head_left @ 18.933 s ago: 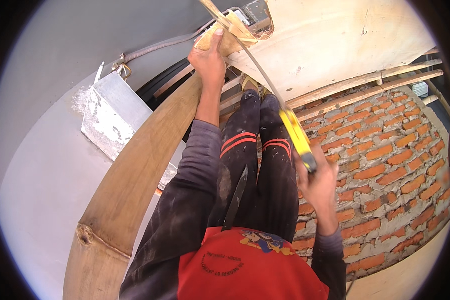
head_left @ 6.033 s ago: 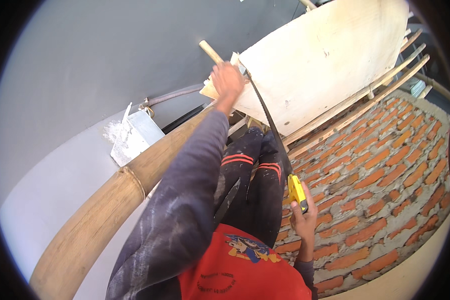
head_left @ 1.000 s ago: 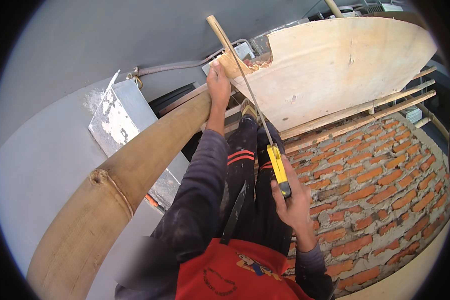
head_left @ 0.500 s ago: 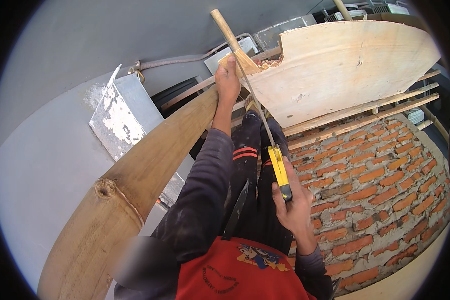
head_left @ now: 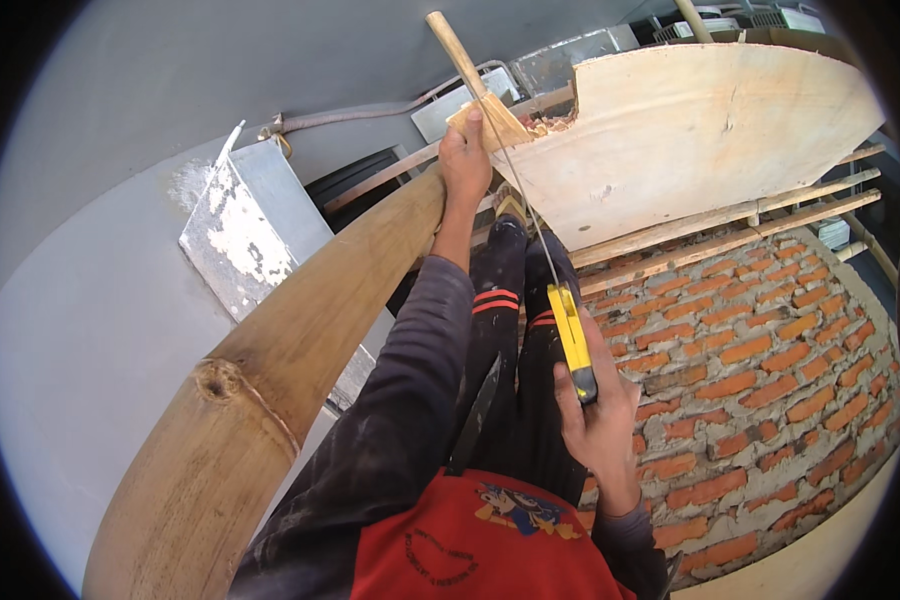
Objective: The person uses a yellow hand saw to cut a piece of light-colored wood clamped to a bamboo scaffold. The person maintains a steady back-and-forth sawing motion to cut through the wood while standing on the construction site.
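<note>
In my right hand point(head_left: 602, 410) is a hand saw point(head_left: 572, 335) with a yellow and dark grey handle, my fingers wrapped round it. Its thin blade runs up and away from me, the far end lying across a small plywood corner piece point(head_left: 507, 122). That piece joins the large pale plywood sheet point(head_left: 690, 140) beside a ragged, splintered notch. My left hand point(head_left: 465, 160) grips the corner piece's near edge, thumb on top and the other fingers mostly hidden. A thin bamboo pole point(head_left: 455, 50) sticks out beyond the piece, past the blade.
A thick bamboo pole point(head_left: 270, 340) slants up from the lower left to my left wrist. Wooden battens point(head_left: 730, 220) run below the sheet, over a brick wall point(head_left: 750, 380) at right. A paint-spattered grey box point(head_left: 245, 235) stands against the grey wall point(head_left: 100, 330).
The saw and both hands sit slightly further right in view, as does the plywood sheet. The blade now looks thinner, seen more edge-on. Both grips are unchanged.
</note>
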A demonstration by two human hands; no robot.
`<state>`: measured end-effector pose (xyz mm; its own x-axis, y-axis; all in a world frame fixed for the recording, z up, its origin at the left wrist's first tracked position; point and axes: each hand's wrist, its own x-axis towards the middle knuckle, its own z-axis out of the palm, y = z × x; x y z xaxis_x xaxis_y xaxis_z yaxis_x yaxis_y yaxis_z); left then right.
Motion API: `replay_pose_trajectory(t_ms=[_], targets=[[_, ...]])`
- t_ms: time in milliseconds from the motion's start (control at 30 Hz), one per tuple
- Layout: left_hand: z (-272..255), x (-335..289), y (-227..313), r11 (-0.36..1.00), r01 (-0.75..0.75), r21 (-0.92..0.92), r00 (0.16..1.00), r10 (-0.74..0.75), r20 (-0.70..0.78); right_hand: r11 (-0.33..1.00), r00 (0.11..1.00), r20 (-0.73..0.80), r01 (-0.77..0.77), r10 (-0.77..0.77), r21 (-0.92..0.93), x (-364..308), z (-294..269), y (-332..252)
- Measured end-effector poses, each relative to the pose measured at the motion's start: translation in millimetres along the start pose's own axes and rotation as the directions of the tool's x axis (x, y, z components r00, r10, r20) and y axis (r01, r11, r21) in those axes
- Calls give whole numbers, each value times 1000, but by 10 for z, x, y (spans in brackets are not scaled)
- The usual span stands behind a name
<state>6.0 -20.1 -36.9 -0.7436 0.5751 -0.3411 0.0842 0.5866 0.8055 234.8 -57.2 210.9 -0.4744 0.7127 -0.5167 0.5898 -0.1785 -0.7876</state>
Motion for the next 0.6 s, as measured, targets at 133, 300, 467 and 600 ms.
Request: replay_pose_trajectory(t_ms=[133, 300, 467, 600], targets=[[40, 2, 43, 995, -80, -61, 996, 77, -50, 1000, 1000, 10, 9, -8, -7, 32, 1, -20], [21, 43, -54, 999, -32, -11, 999, 32, -18, 998, 998, -31, 52, -54, -37, -47, 34, 2], [50, -1, -13, 997, -60, -45, 997, 59, -40, 993, 997, -64, 33, -41, -117, 56, 153, -47], [45, 32, -12, 998, -56, -32, 996, 54, -70, 983, 1000, -4, 4, -5, -181, 145, 220, 6]])
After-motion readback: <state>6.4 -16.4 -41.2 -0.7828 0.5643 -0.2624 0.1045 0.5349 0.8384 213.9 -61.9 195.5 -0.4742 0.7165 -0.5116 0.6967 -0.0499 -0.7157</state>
